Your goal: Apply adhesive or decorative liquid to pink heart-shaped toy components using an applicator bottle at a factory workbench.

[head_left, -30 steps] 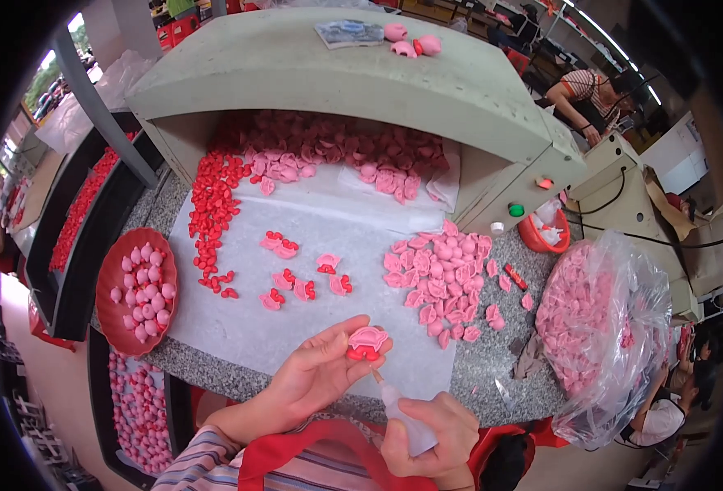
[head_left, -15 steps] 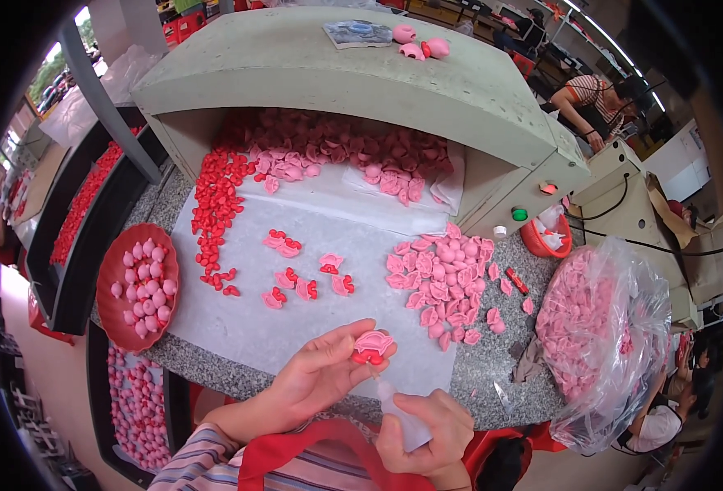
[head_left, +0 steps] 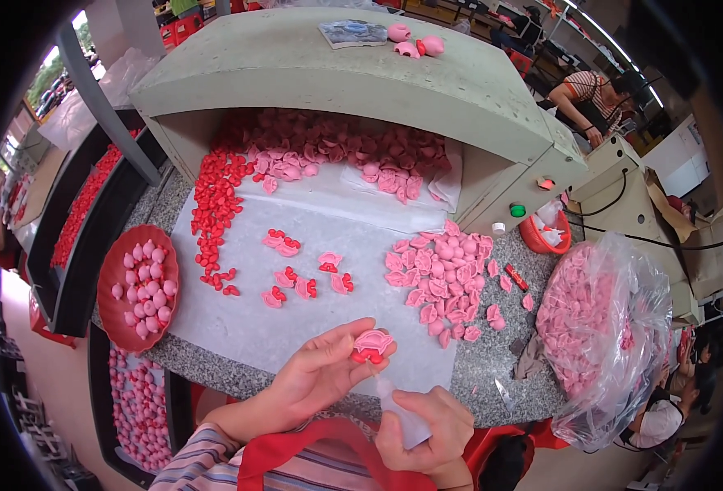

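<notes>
pink-red piece (head_left: 370,344) and bottle (head_left: 408,423) in hands (head_left: 316,366), sheet (head_left: 230,331) edge beneath, room leftward

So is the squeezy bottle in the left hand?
No, the right hand holds the whitish bottle, while the left hand holds a pink and red piece.

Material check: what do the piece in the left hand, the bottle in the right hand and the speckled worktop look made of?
Pink-and-red piece: probably moulded plastic or rubber, unclear which; its colours are even and its rim raised.
Bottle: likely translucent plastic, judging by its milky look.
Worktop: granite or an imitation, from its grey speckle.
</notes>
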A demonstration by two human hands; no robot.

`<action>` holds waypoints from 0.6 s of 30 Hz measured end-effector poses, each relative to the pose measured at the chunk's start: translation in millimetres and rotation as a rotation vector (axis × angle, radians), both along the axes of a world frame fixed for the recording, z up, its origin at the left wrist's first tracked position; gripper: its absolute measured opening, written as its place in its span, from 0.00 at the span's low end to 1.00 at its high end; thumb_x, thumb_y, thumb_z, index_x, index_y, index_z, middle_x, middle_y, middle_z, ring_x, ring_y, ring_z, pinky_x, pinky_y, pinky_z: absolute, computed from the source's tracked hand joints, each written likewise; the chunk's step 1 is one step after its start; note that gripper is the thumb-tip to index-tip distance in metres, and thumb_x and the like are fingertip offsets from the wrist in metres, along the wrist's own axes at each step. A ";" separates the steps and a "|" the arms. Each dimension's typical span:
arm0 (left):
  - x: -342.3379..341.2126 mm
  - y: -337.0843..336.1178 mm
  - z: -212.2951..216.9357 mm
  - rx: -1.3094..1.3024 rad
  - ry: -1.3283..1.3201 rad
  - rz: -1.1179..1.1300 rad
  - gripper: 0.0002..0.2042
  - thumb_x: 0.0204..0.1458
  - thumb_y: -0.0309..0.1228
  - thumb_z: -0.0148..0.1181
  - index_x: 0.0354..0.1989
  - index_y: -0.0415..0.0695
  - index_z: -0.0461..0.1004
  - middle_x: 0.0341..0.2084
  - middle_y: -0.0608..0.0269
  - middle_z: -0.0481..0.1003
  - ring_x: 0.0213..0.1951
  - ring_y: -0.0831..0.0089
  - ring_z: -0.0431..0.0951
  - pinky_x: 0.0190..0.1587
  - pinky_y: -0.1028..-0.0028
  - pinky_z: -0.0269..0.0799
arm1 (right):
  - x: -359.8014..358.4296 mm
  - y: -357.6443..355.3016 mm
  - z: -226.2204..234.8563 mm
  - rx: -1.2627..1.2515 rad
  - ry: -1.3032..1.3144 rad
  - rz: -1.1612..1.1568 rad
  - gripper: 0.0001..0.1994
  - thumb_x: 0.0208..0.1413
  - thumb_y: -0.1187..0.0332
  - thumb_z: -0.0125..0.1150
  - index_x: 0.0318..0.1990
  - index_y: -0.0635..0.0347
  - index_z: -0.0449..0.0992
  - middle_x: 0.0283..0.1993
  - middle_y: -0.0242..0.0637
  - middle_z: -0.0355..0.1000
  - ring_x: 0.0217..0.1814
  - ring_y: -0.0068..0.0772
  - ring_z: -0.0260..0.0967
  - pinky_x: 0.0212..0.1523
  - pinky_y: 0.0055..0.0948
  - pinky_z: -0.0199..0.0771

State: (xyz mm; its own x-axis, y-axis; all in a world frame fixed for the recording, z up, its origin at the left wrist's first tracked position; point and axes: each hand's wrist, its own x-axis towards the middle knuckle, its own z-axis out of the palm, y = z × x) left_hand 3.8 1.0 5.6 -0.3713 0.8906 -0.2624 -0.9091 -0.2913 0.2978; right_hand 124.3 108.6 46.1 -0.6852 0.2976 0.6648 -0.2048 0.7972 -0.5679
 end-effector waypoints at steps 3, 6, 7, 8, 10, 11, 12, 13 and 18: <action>0.5 -0.1 0.6 -0.001 0.002 -0.001 0.19 0.54 0.32 0.49 0.52 0.37 0.61 0.47 0.51 0.66 0.51 0.64 0.66 0.56 0.66 0.60 | 0.4 -0.5 1.6 -0.004 -0.005 0.000 0.15 0.32 0.76 0.61 0.33 0.64 0.70 0.18 0.33 0.68 0.10 0.25 0.58 0.12 0.19 0.57; 0.4 -0.5 0.5 -0.006 0.000 -0.001 0.19 0.54 0.32 0.49 0.52 0.37 0.61 0.47 0.51 0.67 0.51 0.64 0.66 0.56 0.66 0.60 | 0.8 -0.8 1.0 -0.007 -0.009 0.000 0.15 0.32 0.76 0.61 0.33 0.65 0.70 0.19 0.33 0.68 0.11 0.25 0.58 0.12 0.19 0.57; 0.3 -0.7 0.2 -0.012 -0.005 0.002 0.19 0.54 0.32 0.49 0.52 0.37 0.61 0.47 0.52 0.67 0.51 0.64 0.66 0.56 0.66 0.60 | 0.9 -1.0 0.2 -0.009 -0.012 0.000 0.15 0.31 0.76 0.61 0.33 0.65 0.70 0.19 0.33 0.68 0.11 0.25 0.58 0.12 0.20 0.57; 0.3 -0.5 0.3 -0.009 -0.004 0.001 0.19 0.54 0.32 0.49 0.52 0.37 0.61 0.47 0.52 0.67 0.51 0.64 0.66 0.56 0.66 0.60 | 1.0 -1.0 -0.4 -0.006 -0.010 -0.001 0.15 0.31 0.76 0.61 0.33 0.65 0.70 0.19 0.33 0.68 0.11 0.25 0.58 0.12 0.20 0.57; 0.3 -0.1 0.4 -0.030 -0.033 -0.004 0.18 0.51 0.31 0.52 0.51 0.41 0.63 0.47 0.52 0.66 0.52 0.60 0.66 0.56 0.65 0.61 | 0.9 -1.1 -1.2 -0.001 0.006 -0.001 0.15 0.32 0.76 0.61 0.33 0.65 0.70 0.20 0.33 0.68 0.11 0.25 0.58 0.12 0.19 0.57; 0.6 -0.2 0.4 -0.030 -0.031 -0.004 0.18 0.51 0.31 0.52 0.51 0.41 0.63 0.47 0.52 0.66 0.52 0.60 0.66 0.56 0.65 0.61 | 1.2 -1.3 -0.8 0.000 0.009 0.000 0.15 0.32 0.76 0.61 0.33 0.65 0.70 0.20 0.33 0.68 0.11 0.25 0.58 0.12 0.19 0.57; 0.9 -0.3 0.3 -0.028 -0.030 -0.001 0.18 0.51 0.31 0.52 0.51 0.40 0.63 0.47 0.52 0.66 0.52 0.59 0.65 0.56 0.65 0.61 | 1.4 -1.4 -0.3 0.000 0.009 -0.001 0.15 0.32 0.76 0.61 0.33 0.66 0.70 0.20 0.33 0.68 0.11 0.25 0.58 0.12 0.19 0.57; 1.1 -0.3 0.5 -0.026 -0.028 0.001 0.18 0.51 0.31 0.52 0.51 0.40 0.62 0.47 0.52 0.66 0.52 0.59 0.65 0.56 0.65 0.61 | 1.6 -1.4 0.2 0.000 0.010 -0.002 0.15 0.32 0.76 0.61 0.33 0.66 0.70 0.20 0.33 0.69 0.11 0.25 0.59 0.12 0.19 0.57; 0.6 -0.5 0.7 -0.027 -0.021 0.001 0.19 0.52 0.32 0.51 0.52 0.38 0.61 0.47 0.52 0.66 0.52 0.61 0.65 0.56 0.65 0.60 | 0.7 -1.2 -0.7 0.010 0.017 0.001 0.15 0.32 0.76 0.61 0.33 0.66 0.70 0.21 0.33 0.69 0.11 0.25 0.59 0.12 0.19 0.57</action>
